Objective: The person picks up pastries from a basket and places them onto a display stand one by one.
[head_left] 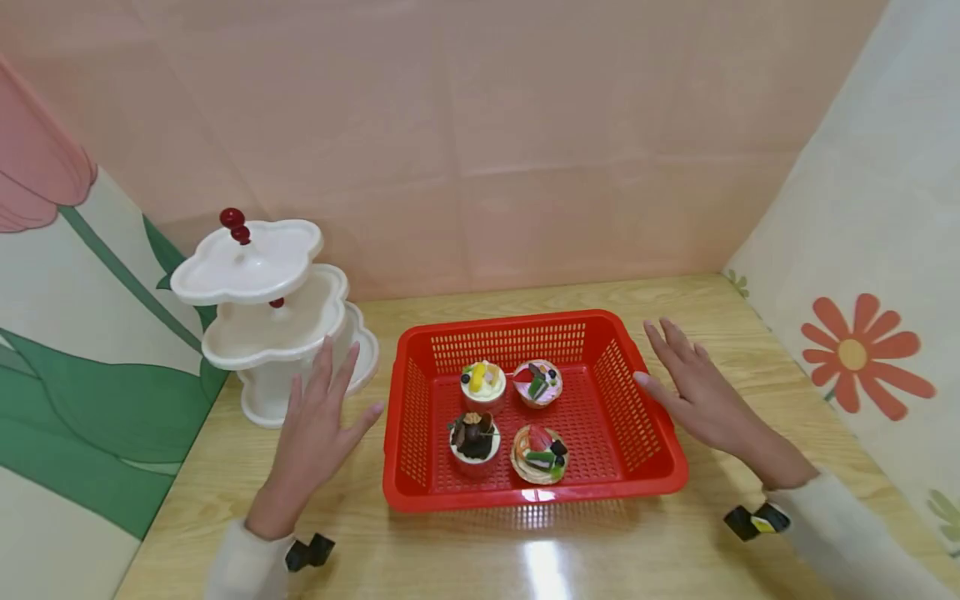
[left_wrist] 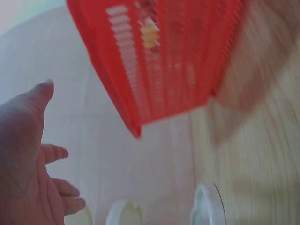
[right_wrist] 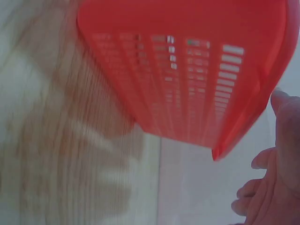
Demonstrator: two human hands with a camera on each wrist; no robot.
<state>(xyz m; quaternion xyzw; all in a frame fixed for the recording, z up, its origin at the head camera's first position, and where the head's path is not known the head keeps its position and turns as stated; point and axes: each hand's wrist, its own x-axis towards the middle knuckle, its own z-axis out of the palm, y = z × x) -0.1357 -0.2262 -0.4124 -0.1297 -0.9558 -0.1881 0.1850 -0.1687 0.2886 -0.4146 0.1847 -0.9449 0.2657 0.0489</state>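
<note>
A red plastic basket [head_left: 450, 502] with slotted walls sits on the table, holding several cupcakes. One has yellow fruit [head_left: 482, 380] on white cream, and beside it is a pink-creamed one [head_left: 540, 382]. Nearer are a chocolate-topped cupcake [head_left: 474, 435] and one with strawberry and green fruit [head_left: 540, 457]. My left hand [head_left: 315, 437] hovers with fingers spread, left of the basket and apart from it. On the other side my right hand [head_left: 701, 392] has its fingers extended, thumb close to the rim; whether it touches, I cannot tell. Both hands hold nothing.
Behind my left fingers stands a white tiered stand [head_left: 281, 250] with scalloped trays and a red knob [head_left: 232, 218]. A pink backdrop [head_left: 525, 150] rises at the table's far edge. Floral panels flank both sides. The wooden table [head_left: 450, 567] reflects light in front of the basket.
</note>
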